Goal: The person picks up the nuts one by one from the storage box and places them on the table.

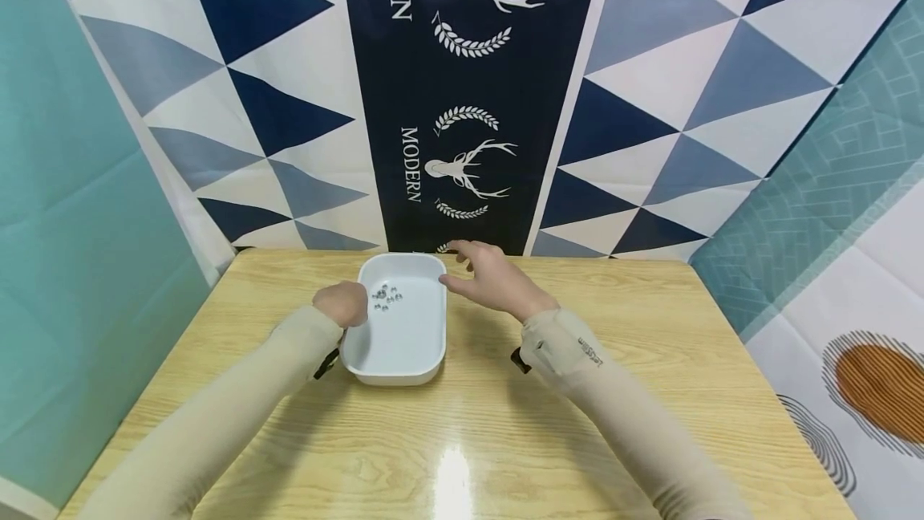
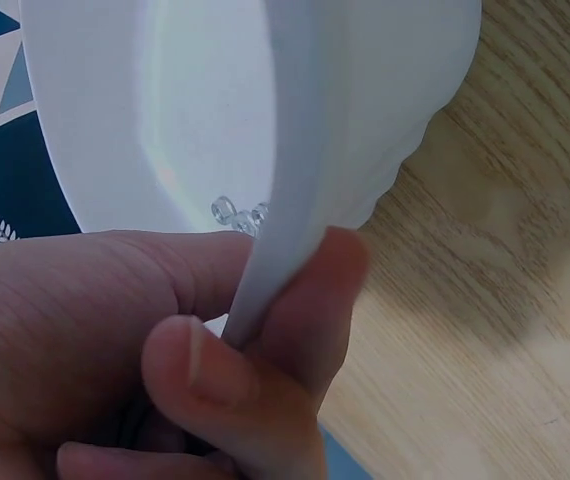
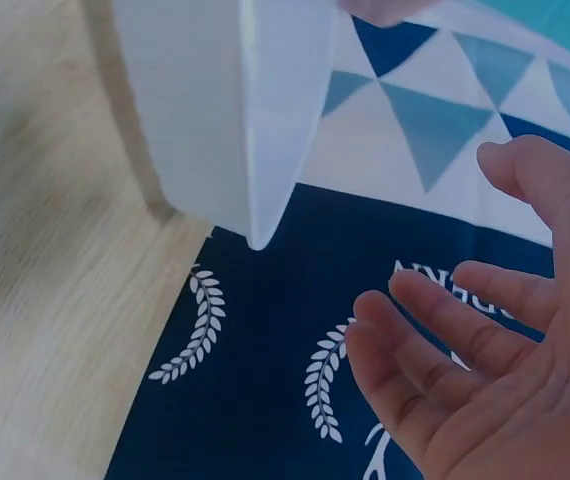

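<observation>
A white rectangular tub point(image 1: 404, 343) stands near the table's back edge, with several small clear ring-like pieces point(image 1: 387, 296) lying on its floor at the back left. My left hand point(image 1: 342, 303) grips the tub's left rim; in the left wrist view its thumb and fingers point(image 2: 215, 375) pinch the white wall point(image 2: 300, 150), and a few clear pieces point(image 2: 224, 210) show inside. At the tub's right side my right hand point(image 1: 491, 278) is raised with fingers spread and slightly bent. The right wrist view shows that hand point(image 3: 495, 370) holding nothing, apart from the tub's wall point(image 3: 195, 110).
The wooden table point(image 1: 462, 440) extends in front of the tub and to both sides. Behind it hangs a patterned cloth point(image 1: 462, 87) with triangles and deer prints. A teal cloth point(image 1: 79, 223) hangs at the left, and more patterned cloth point(image 1: 852, 287) at the right.
</observation>
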`<state>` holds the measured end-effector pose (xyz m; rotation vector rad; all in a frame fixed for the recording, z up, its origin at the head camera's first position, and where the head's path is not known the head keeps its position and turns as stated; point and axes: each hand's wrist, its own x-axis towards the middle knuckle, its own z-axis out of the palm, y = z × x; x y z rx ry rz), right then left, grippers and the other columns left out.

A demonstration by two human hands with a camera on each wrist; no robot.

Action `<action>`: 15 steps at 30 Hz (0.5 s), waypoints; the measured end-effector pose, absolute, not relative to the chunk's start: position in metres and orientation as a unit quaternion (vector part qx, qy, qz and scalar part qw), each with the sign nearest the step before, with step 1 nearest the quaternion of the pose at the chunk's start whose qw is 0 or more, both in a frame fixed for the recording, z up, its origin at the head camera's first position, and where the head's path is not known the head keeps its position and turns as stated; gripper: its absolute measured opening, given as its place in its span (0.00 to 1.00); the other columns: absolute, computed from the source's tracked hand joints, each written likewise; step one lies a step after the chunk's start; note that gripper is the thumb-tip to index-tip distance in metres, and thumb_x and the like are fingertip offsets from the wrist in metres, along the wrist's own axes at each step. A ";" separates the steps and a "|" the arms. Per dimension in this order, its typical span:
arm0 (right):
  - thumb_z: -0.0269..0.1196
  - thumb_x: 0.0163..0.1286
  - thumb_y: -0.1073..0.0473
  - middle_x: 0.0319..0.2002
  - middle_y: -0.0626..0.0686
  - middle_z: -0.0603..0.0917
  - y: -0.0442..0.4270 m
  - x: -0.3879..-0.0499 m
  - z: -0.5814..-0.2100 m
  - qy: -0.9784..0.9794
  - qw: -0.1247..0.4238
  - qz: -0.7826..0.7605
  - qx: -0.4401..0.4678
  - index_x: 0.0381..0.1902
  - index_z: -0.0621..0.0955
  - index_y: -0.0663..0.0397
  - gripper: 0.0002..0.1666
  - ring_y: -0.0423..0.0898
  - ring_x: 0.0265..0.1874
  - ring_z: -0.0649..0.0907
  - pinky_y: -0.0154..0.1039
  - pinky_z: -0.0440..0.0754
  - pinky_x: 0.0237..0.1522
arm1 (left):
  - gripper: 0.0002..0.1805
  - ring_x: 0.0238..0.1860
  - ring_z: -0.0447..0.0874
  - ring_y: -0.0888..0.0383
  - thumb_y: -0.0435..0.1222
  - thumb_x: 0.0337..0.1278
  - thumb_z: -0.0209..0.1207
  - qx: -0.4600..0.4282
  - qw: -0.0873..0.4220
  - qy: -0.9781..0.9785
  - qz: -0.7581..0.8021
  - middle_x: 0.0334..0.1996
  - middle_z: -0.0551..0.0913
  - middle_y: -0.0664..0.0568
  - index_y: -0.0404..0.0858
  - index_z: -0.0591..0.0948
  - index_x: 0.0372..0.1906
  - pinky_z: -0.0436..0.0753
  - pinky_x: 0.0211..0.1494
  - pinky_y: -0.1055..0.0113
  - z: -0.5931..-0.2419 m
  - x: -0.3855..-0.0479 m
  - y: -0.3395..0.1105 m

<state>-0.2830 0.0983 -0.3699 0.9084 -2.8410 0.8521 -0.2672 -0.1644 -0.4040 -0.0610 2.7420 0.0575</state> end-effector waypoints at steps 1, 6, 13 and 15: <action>0.67 0.71 0.44 0.56 0.58 0.84 0.098 -0.285 -0.370 -0.915 0.019 0.282 0.288 0.68 0.76 0.55 0.34 0.54 0.51 0.85 0.48 0.86 0.53 | 0.12 0.32 0.82 0.54 0.31 0.71 0.52 -0.021 0.197 0.980 0.022 0.32 0.82 0.46 0.30 0.82 0.49 0.83 0.36 0.62 -0.404 -0.267 -0.165; 0.67 0.71 0.45 0.57 0.61 0.85 0.095 -0.294 -0.368 -0.907 0.013 0.327 0.266 0.68 0.77 0.56 0.33 0.56 0.48 0.86 0.47 0.87 0.49 | 0.12 0.32 0.83 0.54 0.31 0.70 0.52 -0.013 0.188 0.982 0.022 0.31 0.82 0.45 0.30 0.83 0.47 0.83 0.36 0.62 -0.404 -0.266 -0.165; 0.67 0.71 0.44 0.52 0.57 0.87 0.086 -0.304 -0.364 -0.897 -0.002 0.372 0.238 0.68 0.77 0.54 0.34 0.51 0.49 0.87 0.45 0.87 0.52 | 0.12 0.30 0.82 0.55 0.31 0.69 0.52 -0.001 0.181 0.983 0.020 0.29 0.82 0.45 0.29 0.84 0.46 0.83 0.34 0.63 -0.404 -0.264 -0.166; 0.67 0.71 0.44 0.50 0.55 0.87 0.082 -0.307 -0.363 -0.895 -0.002 0.379 0.236 0.67 0.77 0.54 0.33 0.49 0.49 0.87 0.44 0.86 0.52 | 0.12 0.30 0.82 0.55 0.30 0.69 0.52 0.001 0.179 0.984 0.020 0.29 0.82 0.45 0.29 0.84 0.46 0.83 0.34 0.63 -0.404 -0.263 -0.166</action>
